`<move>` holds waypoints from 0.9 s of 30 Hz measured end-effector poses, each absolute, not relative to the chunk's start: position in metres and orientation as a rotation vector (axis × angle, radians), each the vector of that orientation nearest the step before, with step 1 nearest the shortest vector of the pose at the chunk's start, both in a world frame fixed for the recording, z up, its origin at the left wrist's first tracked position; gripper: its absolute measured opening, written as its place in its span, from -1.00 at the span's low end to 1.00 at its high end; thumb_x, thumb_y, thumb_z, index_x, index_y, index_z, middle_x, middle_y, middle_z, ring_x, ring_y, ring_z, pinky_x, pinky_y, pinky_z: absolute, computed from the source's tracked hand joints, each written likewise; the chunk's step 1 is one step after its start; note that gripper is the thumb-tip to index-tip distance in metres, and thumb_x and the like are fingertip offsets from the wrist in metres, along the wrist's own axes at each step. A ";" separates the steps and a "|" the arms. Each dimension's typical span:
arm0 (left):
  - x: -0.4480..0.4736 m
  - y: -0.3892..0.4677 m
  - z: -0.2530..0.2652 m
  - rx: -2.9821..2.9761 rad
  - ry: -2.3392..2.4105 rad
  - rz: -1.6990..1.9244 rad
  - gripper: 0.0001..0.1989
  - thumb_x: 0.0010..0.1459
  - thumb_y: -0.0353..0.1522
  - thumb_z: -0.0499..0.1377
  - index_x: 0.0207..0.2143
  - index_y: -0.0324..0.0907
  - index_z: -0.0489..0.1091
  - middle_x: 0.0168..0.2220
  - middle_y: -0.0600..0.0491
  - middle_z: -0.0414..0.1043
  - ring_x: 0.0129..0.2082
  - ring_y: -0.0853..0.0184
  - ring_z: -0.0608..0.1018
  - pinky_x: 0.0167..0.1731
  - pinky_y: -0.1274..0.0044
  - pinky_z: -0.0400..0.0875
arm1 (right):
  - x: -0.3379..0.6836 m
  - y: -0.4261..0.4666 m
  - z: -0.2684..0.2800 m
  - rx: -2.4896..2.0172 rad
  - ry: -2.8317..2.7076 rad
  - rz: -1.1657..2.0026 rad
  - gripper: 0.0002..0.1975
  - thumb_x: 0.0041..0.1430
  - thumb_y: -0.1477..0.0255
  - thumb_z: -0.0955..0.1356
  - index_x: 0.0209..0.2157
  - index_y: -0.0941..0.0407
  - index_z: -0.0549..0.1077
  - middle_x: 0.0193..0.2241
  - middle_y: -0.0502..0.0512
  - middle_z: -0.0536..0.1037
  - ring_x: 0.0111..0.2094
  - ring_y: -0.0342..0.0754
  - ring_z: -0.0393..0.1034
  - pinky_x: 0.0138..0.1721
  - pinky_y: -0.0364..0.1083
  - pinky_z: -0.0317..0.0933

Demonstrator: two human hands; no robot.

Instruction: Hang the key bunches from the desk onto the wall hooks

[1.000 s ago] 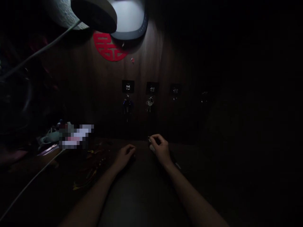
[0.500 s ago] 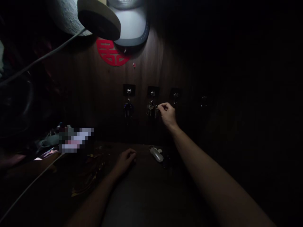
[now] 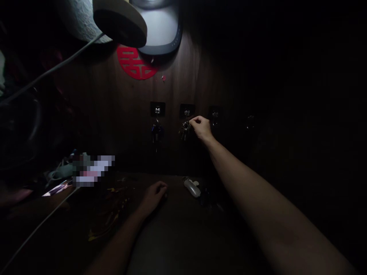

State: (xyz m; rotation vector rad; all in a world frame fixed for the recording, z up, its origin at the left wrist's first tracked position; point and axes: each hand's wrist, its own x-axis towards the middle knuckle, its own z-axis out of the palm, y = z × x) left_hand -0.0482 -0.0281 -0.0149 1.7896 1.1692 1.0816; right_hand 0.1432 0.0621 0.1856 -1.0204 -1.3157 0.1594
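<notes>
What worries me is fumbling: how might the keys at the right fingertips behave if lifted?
The keys would probably swing and shift, being clustered below the hook. Their metallic glints suggest stiff pieces. Looking small beside the right hand, they're likely light.

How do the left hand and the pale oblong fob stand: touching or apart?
Apart. The head view shows it: a strip of dark tabletop lies between the left hand and the pale oblong fob.
</notes>
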 end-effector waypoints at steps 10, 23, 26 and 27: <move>-0.049 -0.027 -0.015 1.795 1.167 1.085 -0.71 0.02 -0.18 0.03 -0.39 -0.19 0.39 -0.54 0.10 0.40 -0.47 0.34 0.44 -0.41 0.55 0.27 | 0.143 0.055 0.187 -0.929 -1.336 0.030 -0.91 -0.08 0.43 0.27 -0.57 0.15 0.34 -0.57 -0.04 0.38 -0.46 -0.15 0.25 -0.34 -0.12 0.16; -0.049 -0.025 -0.018 1.834 1.168 1.057 -0.72 0.04 -0.19 0.02 -0.38 -0.19 0.39 -0.54 0.10 0.39 -0.46 0.35 0.44 -0.41 0.57 0.28 | 0.143 0.064 0.168 -1.082 -1.314 0.198 -0.88 -0.15 0.42 0.33 -0.65 0.14 0.34 -0.67 -0.10 0.35 -0.53 -0.16 0.25 -0.42 -0.14 0.19; -0.049 -0.022 -0.020 1.836 1.169 1.061 -0.72 0.03 -0.19 0.03 -0.39 -0.19 0.39 -0.56 0.11 0.39 -0.46 0.35 0.44 -0.41 0.57 0.28 | 0.146 0.057 0.156 -1.078 -1.290 0.350 -0.92 -0.11 0.41 0.32 -0.56 0.14 0.37 -0.65 -0.11 0.35 -0.56 -0.18 0.27 -0.49 -0.15 0.21; -0.049 -0.022 -0.020 1.832 1.169 1.060 -0.72 0.02 -0.19 0.03 -0.39 -0.19 0.39 -0.56 0.11 0.39 -0.46 0.35 0.44 -0.41 0.57 0.28 | 0.147 0.054 0.150 -1.077 -1.287 0.403 -0.93 -0.11 0.42 0.32 -0.53 0.13 0.37 -0.64 -0.11 0.36 -0.57 -0.19 0.27 -0.51 -0.16 0.22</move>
